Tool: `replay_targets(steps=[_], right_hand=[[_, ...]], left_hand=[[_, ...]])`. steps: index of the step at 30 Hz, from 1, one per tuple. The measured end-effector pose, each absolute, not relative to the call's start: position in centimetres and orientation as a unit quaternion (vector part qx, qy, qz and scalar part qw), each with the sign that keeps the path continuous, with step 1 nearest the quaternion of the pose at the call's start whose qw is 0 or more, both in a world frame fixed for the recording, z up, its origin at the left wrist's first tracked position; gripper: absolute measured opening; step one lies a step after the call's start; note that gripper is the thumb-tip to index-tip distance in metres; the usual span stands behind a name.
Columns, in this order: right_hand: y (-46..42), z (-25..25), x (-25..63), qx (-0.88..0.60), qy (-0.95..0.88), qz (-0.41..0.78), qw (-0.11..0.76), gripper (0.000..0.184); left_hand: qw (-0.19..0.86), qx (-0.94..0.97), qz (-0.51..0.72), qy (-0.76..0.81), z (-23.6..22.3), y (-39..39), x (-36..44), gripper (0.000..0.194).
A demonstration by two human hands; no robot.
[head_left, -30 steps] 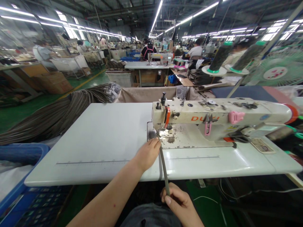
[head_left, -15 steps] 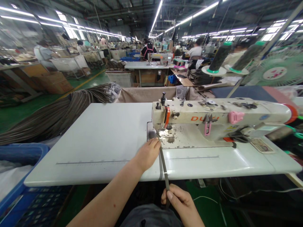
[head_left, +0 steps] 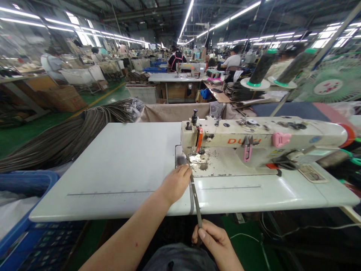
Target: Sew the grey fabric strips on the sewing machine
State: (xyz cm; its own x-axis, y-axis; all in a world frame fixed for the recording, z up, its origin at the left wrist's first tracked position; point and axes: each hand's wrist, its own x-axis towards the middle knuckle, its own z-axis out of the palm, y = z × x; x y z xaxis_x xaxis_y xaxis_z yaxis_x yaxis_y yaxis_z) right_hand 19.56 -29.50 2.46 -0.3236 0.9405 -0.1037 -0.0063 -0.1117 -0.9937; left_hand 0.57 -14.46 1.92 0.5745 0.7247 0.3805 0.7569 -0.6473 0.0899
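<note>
A narrow grey-brown strip (head_left: 196,199) runs from the needle area of a white sewing machine (head_left: 220,137) down over the table's front edge. My left hand (head_left: 177,182) lies on the table just in front of the presser foot, its fingers together and closed on the strip there. Below the table edge my right hand (head_left: 213,239) pinches the strip between thumb and fingers, holding it taut. A small pale mark crosses the strip near my left fingertips. The part of the strip under the presser foot is hard to make out.
Pink-handled thread snips (head_left: 247,150) hang on the machine. Long strips (head_left: 56,137) are heaped behind the white table (head_left: 118,165) at left, above a blue crate (head_left: 50,180). Two thread cones (head_left: 261,69) and a fan (head_left: 327,87) stand at right. Other people sit further back.
The strip has slid toward the needle; its pale mark has moved from near the table edge up to my left fingertips. Both hands have stayed nearly in place.
</note>
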Motion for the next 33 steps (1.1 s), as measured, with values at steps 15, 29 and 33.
replay_targets(steps=[15,29,33], right_hand=[[-29.5,2.7,19.5,-0.44,-0.544,0.601,0.386,0.044],[-29.5,2.3,19.8,-0.425,-0.57,0.591,0.381,0.041],[-29.5,1.9,19.6,-0.413,-0.565,0.587,0.407,0.032]], left_hand=[[0.049,-0.889,-0.195,-0.412,1.9,-14.3,0.5,0.021],[0.04,-0.882,-0.2,-0.424,2.0,-14.4,0.6,0.025],[0.053,-0.887,-0.196,-0.415,2.1,-14.4,0.6,0.022]])
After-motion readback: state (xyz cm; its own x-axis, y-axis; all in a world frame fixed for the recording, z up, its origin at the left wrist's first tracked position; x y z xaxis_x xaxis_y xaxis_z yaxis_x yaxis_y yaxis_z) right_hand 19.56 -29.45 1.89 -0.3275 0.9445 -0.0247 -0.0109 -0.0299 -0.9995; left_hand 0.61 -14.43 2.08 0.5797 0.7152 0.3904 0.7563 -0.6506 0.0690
